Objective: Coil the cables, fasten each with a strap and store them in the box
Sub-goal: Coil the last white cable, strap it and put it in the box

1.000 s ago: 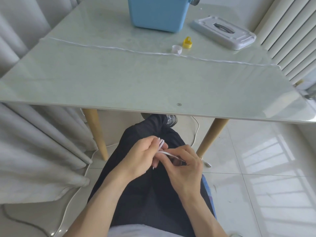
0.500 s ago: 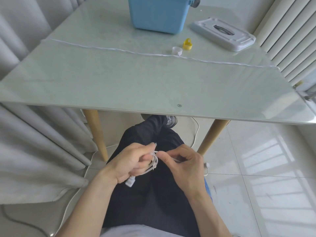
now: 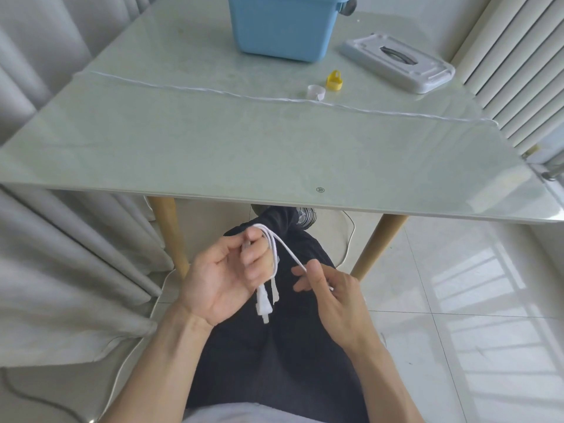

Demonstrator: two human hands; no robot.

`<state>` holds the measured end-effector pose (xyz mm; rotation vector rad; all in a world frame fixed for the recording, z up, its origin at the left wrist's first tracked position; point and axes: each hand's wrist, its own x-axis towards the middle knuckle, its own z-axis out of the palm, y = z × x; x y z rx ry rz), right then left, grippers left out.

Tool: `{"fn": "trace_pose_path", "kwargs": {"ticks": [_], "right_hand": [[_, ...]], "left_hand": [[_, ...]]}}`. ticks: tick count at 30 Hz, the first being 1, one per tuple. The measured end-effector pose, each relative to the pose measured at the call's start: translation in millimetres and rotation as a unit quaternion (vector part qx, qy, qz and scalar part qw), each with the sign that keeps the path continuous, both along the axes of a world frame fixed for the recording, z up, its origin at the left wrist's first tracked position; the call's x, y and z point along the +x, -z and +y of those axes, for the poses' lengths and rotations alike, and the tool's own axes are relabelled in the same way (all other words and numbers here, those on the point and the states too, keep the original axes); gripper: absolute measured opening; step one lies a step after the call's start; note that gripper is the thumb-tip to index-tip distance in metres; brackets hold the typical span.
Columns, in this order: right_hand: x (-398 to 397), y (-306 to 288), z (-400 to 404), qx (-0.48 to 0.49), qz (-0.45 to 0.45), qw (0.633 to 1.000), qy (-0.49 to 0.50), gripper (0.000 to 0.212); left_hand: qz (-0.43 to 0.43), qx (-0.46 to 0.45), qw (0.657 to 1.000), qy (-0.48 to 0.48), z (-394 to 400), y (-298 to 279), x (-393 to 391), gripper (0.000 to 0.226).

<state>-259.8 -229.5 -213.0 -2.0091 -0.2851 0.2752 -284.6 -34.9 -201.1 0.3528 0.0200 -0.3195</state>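
Over my lap, below the table's front edge, my left hand [image 3: 224, 274] pinches a white cable [image 3: 274, 254] that loops over its fingers. The cable's white plug [image 3: 263, 303] hangs down beside the palm. My right hand [image 3: 331, 293] holds the cable's running length a little to the right. A second white cable [image 3: 213, 90] lies stretched across the table. The blue box [image 3: 282, 25] stands at the table's far side. A white strap [image 3: 316, 91] and a yellow strap [image 3: 334, 80] lie just beyond the stretched cable.
The box's white lid [image 3: 396, 61] lies on the glass table [image 3: 183, 154] to the right of the box. Curtains [image 3: 61, 270] hang at the left. More white cable [image 3: 351, 239] trails on the tiled floor under the table, between the wooden legs [image 3: 169, 233].
My left hand has turned palm up and lifted, and the cable now loops over its fingers with the plug hanging. My right hand has moved right, drawing the cable out.
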Motion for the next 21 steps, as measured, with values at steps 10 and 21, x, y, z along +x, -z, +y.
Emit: {"fn": "trace_pose_path", "kwargs": {"ticks": [10, 21], "right_hand": [[2.8, 7.0, -3.9, -0.161, -0.058, 0.985, -0.018, 0.015], [1.0, 0.1, -8.1, -0.207, 0.045, 0.975, -0.065, 0.020]], "left_hand": [[0.159, 0.090, 0.955, -0.235, -8.3, 7.8, 3.5, 0.017], [0.182, 0.079, 0.930, -0.308, -6.1, 14.0, 4.7, 0.030]]}}
